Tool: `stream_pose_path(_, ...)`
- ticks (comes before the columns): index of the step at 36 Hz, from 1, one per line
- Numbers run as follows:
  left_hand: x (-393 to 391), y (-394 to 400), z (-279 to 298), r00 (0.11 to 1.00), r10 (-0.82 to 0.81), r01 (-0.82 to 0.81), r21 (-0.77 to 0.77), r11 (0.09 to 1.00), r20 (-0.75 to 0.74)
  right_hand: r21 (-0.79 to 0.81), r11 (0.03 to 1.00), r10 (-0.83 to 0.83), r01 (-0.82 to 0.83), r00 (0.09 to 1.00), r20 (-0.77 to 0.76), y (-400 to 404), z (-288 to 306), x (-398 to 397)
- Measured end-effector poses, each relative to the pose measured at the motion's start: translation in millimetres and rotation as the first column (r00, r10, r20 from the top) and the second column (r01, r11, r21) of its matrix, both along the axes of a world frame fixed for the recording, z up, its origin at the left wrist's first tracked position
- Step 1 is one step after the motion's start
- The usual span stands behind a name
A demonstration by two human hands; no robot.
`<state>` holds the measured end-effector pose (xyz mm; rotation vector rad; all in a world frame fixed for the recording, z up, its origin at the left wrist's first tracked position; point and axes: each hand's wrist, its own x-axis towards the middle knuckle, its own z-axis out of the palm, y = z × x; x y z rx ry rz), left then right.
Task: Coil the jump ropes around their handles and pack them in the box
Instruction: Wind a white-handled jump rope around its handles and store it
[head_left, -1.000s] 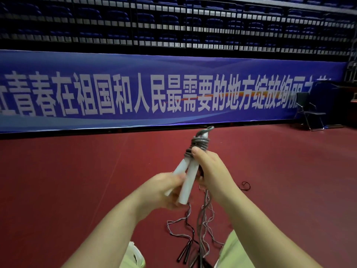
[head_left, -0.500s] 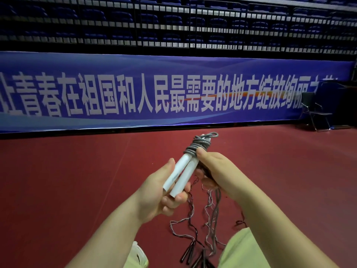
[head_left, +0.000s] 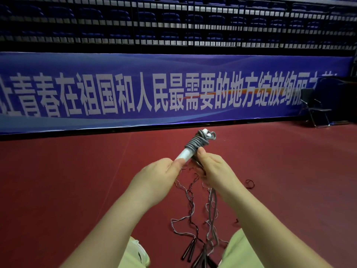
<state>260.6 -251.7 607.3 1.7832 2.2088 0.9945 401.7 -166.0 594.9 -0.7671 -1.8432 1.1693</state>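
My left hand (head_left: pixel 154 182) grips the lower ends of two white jump rope handles (head_left: pixel 184 154), which point up and away from me. Grey rope (head_left: pixel 197 142) is coiled in several turns round their upper part. My right hand (head_left: pixel 214 171) pinches the rope just below the coil, thumb on top. The loose grey rope (head_left: pixel 212 206) hangs from that hand down to the red floor. No box is in view.
Other thin ropes (head_left: pixel 185 213) with black handles (head_left: pixel 188 252) lie tangled on the red floor between my knees. A small dark thread (head_left: pixel 250 183) lies to the right. A blue banner (head_left: pixel 173 89) and a folding chair (head_left: pixel 314 107) stand far ahead.
The handles have tilted further away and my left hand has slid over their lower ends, hiding them. More turns of grey rope now sit on the handles.
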Motion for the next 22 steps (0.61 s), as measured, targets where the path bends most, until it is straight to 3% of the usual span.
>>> stream_pose_path(2,-0.6,-1.8,2.6,0.991,0.031,-0.032,-0.008,0.999,-0.13,-0.089,0.996,0.026,-0.026,1.0,0.0,0.0,-0.2,-1.0)
stream_pose_path(5,1.2,-6.3,1.8,0.985,0.025,-0.023,0.013,1.0,-0.171,-0.138,0.99,0.03,-0.034,0.999,-0.032,-1.0,2.0,-0.4)
stream_pose_path(10,3.6,-9.8,2.2,0.998,-0.017,0.019,0.039,0.999,-0.053,-0.055,0.997,0.047,-0.053,0.993,-0.108,-6.6,4.1,0.4)
stream_pose_path(13,1.5,-7.9,4.5,0.977,-0.148,0.151,-0.005,0.989,0.155,-0.014,0.995,0.095,-0.099,0.98,-0.176,-9.5,8.0,0.4)
stream_pose_path(15,-0.2,-8.1,5.3,0.834,-0.3,0.336,0.005,0.942,0.463,-0.024,0.991,0.123,-0.134,0.958,-0.259,-12.2,12.2,-0.6)
stream_pose_path(16,-1.4,-8.1,5.1,0.695,-0.343,0.434,0.012,0.901,0.632,-0.032,0.988,0.136,-0.153,0.945,-0.297,-12.7,14.0,-1.0)
stream_pose_path(18,-4.4,-7.1,1.2,0.335,-0.395,0.645,0.098,0.758,0.855,-0.05,0.981,0.16,-0.187,0.929,-0.335,-12.9,17.1,-1.5)
stream_pose_path(20,-4.3,-5.2,-3.6,0.025,-0.377,0.763,0.227,0.606,0.926,-0.072,0.97,0.199,-0.234,0.923,-0.329,-12.9,21.2,-2.3)
stream_pose_path(22,-1.8,-3.6,-4.8,-0.081,-0.315,0.796,0.251,0.55,0.946,-0.069,0.957,0.25,-0.283,0.92,-0.302,-13.5,26.1,-2.8)
